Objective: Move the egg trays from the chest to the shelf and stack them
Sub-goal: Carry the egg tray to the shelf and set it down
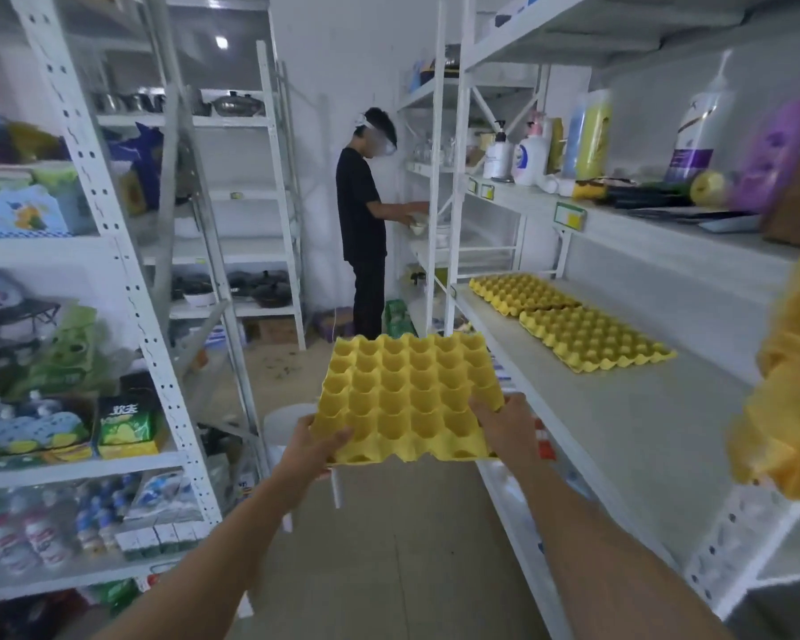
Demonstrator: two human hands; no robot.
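I hold a yellow egg tray [409,394] level in the aisle, in front of me. My left hand [315,448] grips its near left corner and my right hand [499,420] grips its near right edge. On the grey shelf [620,445] to the right lie two more yellow egg trays, side by side: a nearer tray [594,337] and a farther tray [520,293]. The held tray hangs left of the shelf's front edge, apart from it. The chest is not in view.
A person in black [363,224] stands at the aisle's far end, facing the right-hand racks. White racks with goods line the left side [112,270]. Bottles [532,157] fill the upper right shelf. Blurred yellow material [790,385] hangs at the right edge.
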